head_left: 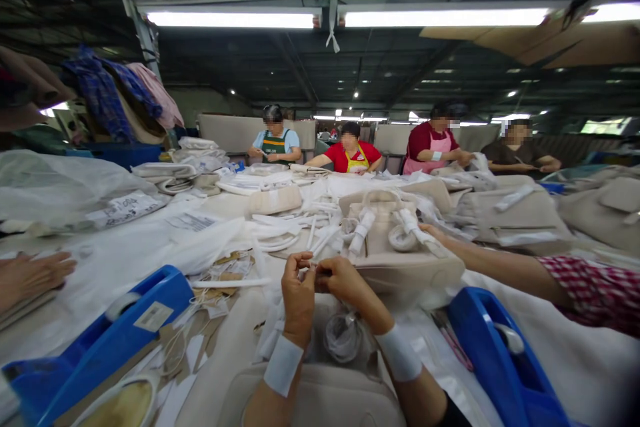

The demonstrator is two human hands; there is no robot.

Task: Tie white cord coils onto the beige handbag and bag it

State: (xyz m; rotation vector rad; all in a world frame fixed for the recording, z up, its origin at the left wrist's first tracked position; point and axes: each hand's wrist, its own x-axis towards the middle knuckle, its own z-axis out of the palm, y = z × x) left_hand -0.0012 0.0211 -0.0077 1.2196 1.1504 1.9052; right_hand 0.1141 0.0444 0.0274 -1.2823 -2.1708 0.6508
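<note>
My left hand (299, 293) and my right hand (349, 285) meet in the middle of the view, fingertips pinched together. Whatever small thing lies between them is too hidden to name. A light band wraps each wrist. Below my hands lies a beige handbag (310, 395), with a coil wrapped in clear plastic (344, 335) on it. Just beyond my fingers stands another beige bag (400, 267), its fittings wrapped in white material. A co-worker's arm in a checked sleeve (575, 287) reaches to that bag from the right.
Blue tape dispensers stand at left (145, 300) and right (493, 340). A round container (123, 403) sits at lower left, near tags with strings (175, 343). Another person's hand (37, 277) is at the left edge. Plastic sheeting (150, 233) and bags cover the table; several people work opposite.
</note>
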